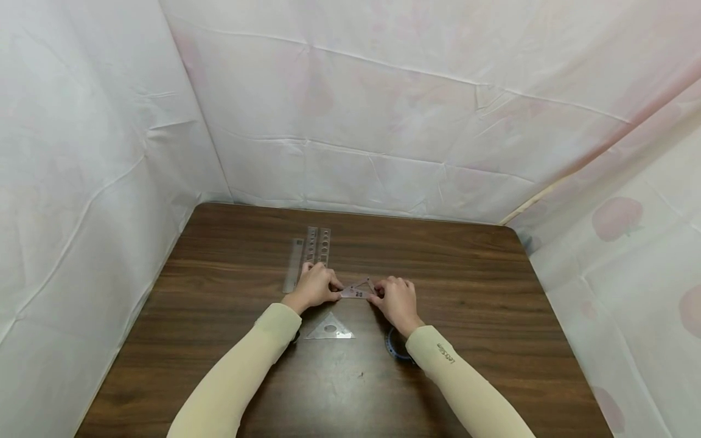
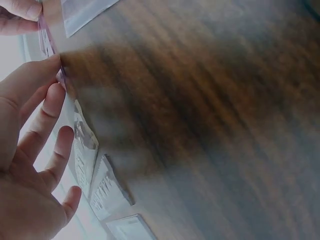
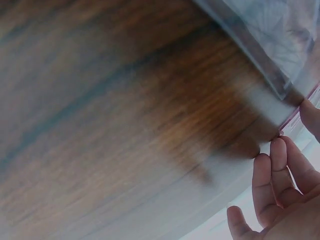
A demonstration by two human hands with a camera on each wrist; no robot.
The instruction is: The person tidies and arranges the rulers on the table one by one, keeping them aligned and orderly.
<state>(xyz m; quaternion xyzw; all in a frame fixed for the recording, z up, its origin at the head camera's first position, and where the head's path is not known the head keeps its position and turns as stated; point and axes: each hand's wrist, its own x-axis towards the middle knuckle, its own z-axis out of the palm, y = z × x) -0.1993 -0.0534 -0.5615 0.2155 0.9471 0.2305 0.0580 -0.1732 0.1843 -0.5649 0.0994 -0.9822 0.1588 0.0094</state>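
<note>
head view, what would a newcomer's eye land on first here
Probably the person's bare hands near the table's middle: the left hand and the right hand pinch a small pinkish-purple see-through plastic triangle between them. Next, perhaps, the clear flat triangle with a hole, lying nearer the person, and three clear straight rulers beyond the left hand.

Brn tbl (image 1: 471,280) holds 3 rulers (image 1: 294,265), clr triangle (image 1: 341,333) & blue ring (image 1: 389,345).
</note>
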